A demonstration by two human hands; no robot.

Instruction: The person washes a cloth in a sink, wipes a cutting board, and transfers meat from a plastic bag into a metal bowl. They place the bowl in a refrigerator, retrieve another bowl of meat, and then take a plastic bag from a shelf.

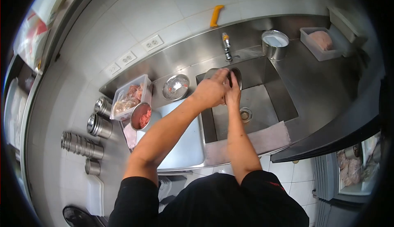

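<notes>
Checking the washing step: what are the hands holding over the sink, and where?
Both hands, left and right, grip a round metal bowl by its rim, above the sink.

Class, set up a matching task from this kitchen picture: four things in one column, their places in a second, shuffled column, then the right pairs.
Things:
1. metal cup
2. yellow handle
3. clear tub of meat
4. grey cloth

Places:
A. on the tiled wall above the tap
B. on the counter left of the sink
C. over the sink's front edge
D. between both hands, above the sink

Pairs: 1-D, 2-A, 3-B, 4-C
</notes>
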